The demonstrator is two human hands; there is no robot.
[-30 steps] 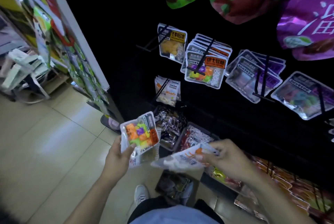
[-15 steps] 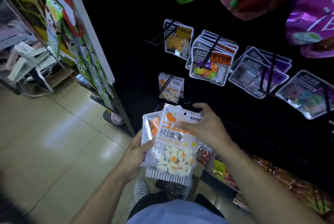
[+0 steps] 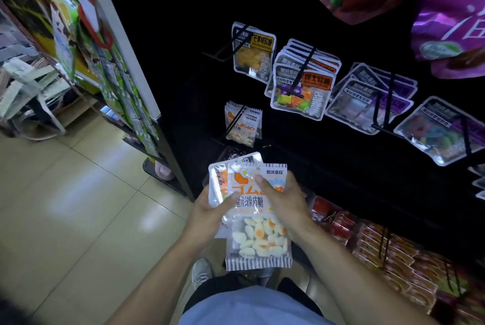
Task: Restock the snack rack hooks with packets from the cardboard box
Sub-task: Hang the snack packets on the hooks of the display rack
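White plastic with egg-shaped gummies behind a clear window: that is the front packet (image 3: 258, 215), held upright at centre frame, long axis running up and down, with its hang hole at the top edge. The right hand (image 3: 284, 201) grips it, thumb pressed across the printed face and fingers curled behind the right edge. The left hand (image 3: 207, 213) holds the stack of packets (image 3: 217, 183) tucked behind it, thumb over the front and fingers curled around the left side.

What matters next, I'd say, is the line from that top edge to the matching hook (image 3: 237, 120), which sits directly above in the frame, well apart from the hands, already carrying a few egg-gummy packets (image 3: 242, 125). The hook's tip points out and down toward the person, so the packet would travel up and be slid on hole-first. The right hand seems better placed for that, since it alone holds the front packet.

Room looks fair: dark open panel between the hands and the hook. To the upper right hang the mixed-colour candy packets (image 3: 301, 88) on their own peg, near enough to brush. The shelf end panel (image 3: 136, 67) stands to the left. No cardboard box is visible from here.
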